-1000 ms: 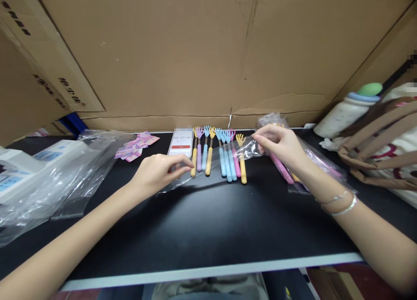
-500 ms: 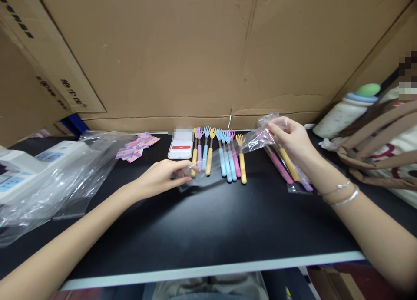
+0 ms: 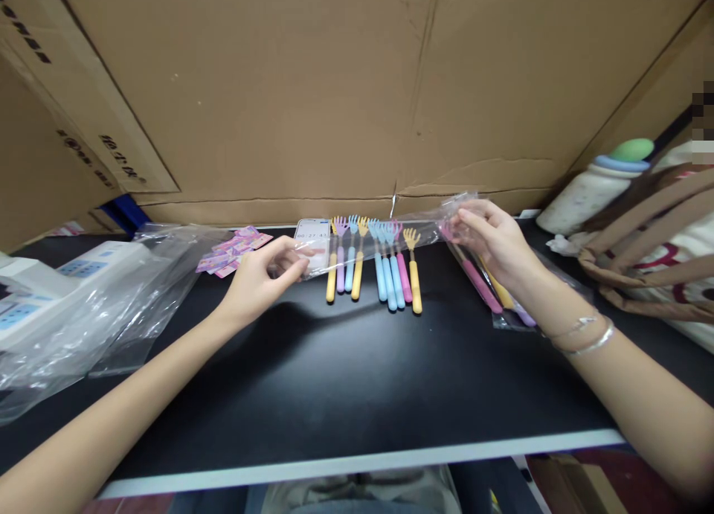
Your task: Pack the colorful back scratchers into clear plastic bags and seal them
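Observation:
A narrow clear plastic bag point(image 3: 371, 252) is stretched between my two hands above the desk. My left hand point(image 3: 268, 268) pinches its left end, and my right hand point(image 3: 488, 235) grips the other end, higher up. Under and behind the bag lie several back scratchers with claw-shaped heads, among them a yellow back scratcher point(image 3: 416, 287), a blue back scratcher point(image 3: 382, 280) and a pink back scratcher point(image 3: 404, 280). Below my right hand, a few more, including a pink-handled back scratcher point(image 3: 480, 287), lie on clear plastic, partly hidden by my wrist.
A phone point(image 3: 312, 235) showing a timer lies behind my left hand. Pink and purple cards point(image 3: 231, 252) are piled to its left. Clear plastic film point(image 3: 117, 328) partly covers a white device point(image 3: 105, 272). At right stand a bottle point(image 3: 585, 194) and a bag with brown straps point(image 3: 630, 261). Cardboard point(image 3: 290, 97) walls the back.
My left hand has moved up and a little left with its end of the bag, which now hangs straighter and higher. My right hand has barely moved. The phone's timer digits now show.

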Motion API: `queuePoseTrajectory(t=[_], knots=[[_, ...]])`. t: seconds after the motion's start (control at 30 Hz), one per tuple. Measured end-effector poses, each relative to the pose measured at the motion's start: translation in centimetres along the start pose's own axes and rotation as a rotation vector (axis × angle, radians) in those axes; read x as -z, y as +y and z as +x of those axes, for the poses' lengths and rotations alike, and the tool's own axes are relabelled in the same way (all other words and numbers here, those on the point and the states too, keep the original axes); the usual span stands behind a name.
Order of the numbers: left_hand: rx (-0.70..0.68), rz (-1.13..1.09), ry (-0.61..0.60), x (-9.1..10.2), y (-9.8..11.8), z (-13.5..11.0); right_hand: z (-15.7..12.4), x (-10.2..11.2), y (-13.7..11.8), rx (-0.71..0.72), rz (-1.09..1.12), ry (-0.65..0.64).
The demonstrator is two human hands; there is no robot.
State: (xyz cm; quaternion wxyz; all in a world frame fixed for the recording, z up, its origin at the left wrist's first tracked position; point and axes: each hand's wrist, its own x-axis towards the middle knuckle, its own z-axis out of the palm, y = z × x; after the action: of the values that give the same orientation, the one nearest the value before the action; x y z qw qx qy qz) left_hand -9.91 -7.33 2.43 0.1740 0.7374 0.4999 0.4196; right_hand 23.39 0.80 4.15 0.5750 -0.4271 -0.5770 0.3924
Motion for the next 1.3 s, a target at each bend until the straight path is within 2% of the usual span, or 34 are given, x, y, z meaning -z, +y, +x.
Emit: queuePoseTrajectory(t=[0.27,0.33,0.4,0.47,0.57,0.6,0.67,0.8,0.9,1.03,1.13,1.3], knots=[[-0.076,0.048,0.417,0.1,0.3,-0.3,0.2,-0.1,0.8,0.008,0.025,0.157],[-0.115,0.092,0.488,0.2,0.4,-0.4,-0.1,-0.4,0.8,0.062,0.025,0.211],[-0.235,0.199,0.508,0.3,0.5,-0.6,-0.6,-0.8,0.7,0.124,0.031,0.243],[-0.467,0.364,0.475,0.3,0.5,-0.7,-1.2,-1.5,0.6,0.157,0.032,0.232],[-0.832,0.597,0.361,0.0,0.6,-1.0,-2.3,-2.5,0.5,0.186,-0.015,0.12],[-0.921,0.65,0.33,-0.1,0.7,-1.2,-2.6,-2.8,0.5,0.2,-0.051,0.064],[-1.012,0.729,0.28,-0.4,1.0,-1.4,-3.3,-3.3,0.4,0.237,-0.136,-0.053],[-0.988,0.773,0.232,-0.7,1.9,-1.8,-4.3,-4.1,0.1,0.295,-0.256,-0.188],[-0.976,0.784,0.182,-0.8,2.3,-1.8,-5.0,-4.4,0.1,0.282,-0.315,-0.282],[-0.946,0.753,0.081,-1.0,2.2,-1.9,-6.0,-4.8,0.3,0.24,-0.477,-0.51],[-0.942,0.718,0.04,-1.2,2.0,-2.0,-6.6,-5.1,0.3,0.339,-0.679,-0.606],[-0.936,0.727,0.04,-1.5,2.2,-2.0,-7.2,-5.5,0.4,0.54,-0.843,-0.633]])
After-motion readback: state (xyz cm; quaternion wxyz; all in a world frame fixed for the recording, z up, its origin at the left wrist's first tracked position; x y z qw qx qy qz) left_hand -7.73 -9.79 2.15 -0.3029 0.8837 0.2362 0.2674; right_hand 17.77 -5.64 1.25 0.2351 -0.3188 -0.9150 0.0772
